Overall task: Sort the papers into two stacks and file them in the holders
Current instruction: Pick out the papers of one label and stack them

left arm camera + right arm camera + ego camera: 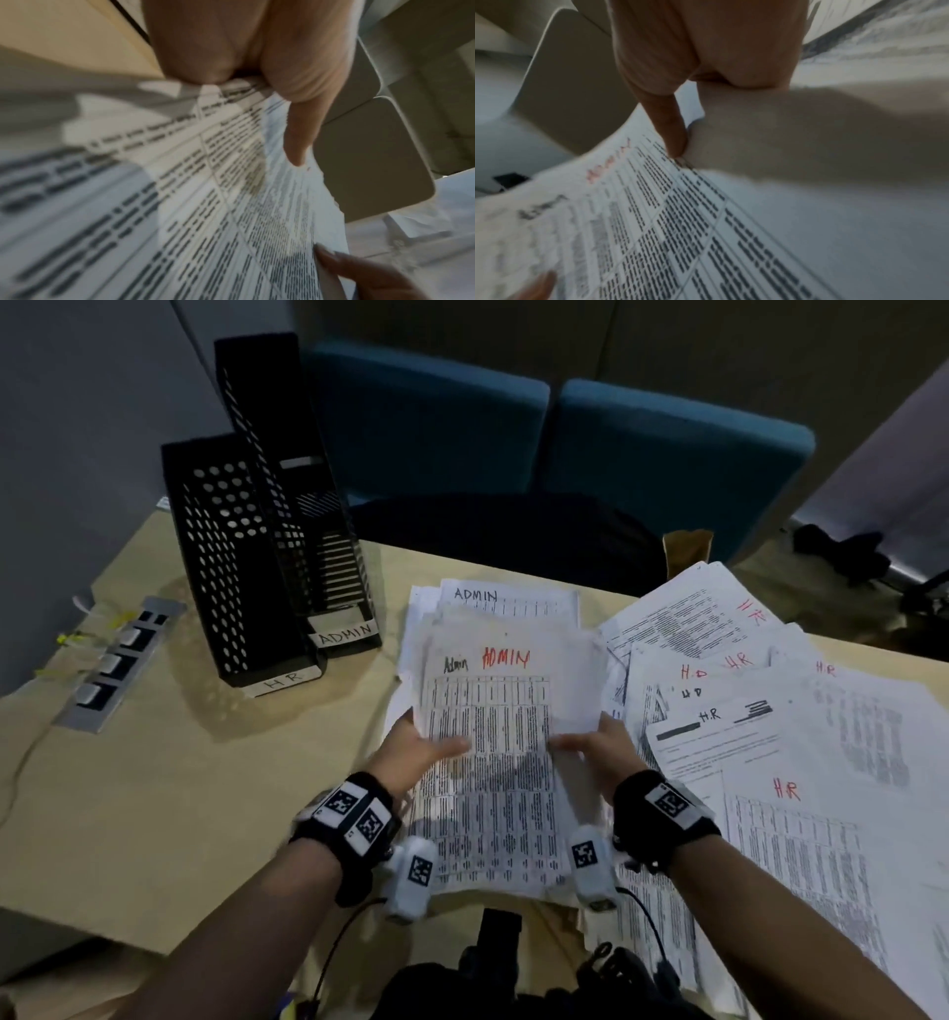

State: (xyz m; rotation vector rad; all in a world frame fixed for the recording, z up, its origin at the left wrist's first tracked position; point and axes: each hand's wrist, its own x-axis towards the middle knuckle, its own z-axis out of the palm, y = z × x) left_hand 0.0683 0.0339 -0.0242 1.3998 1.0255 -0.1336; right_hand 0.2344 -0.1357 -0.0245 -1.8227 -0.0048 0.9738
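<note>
Both hands, left hand (421, 752) and right hand (598, 744), clamp fingers on the ADMIN stack (493, 762); next, I judge, squaring it for the ADMIN holder (308, 526).

Two black holders (241, 546), two hands (426, 752), two blue chairs (667, 454)

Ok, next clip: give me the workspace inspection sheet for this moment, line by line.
Surface: tan table, mostly bare on the left.
Job's things: ADMIN stack at centre; HR papers fanned loosely to its right; HR holder and ADMIN holder upright at back left; contents cannot be told.
Clutter: brown paper bag behind the papers.
Grippers: left hand and right hand grip the ADMIN stack's side edges.
Cables: thin cable across the table's left; wrist camera leads.
Surroundings: power socket panel set in the table; two blue chairs behind.
</note>
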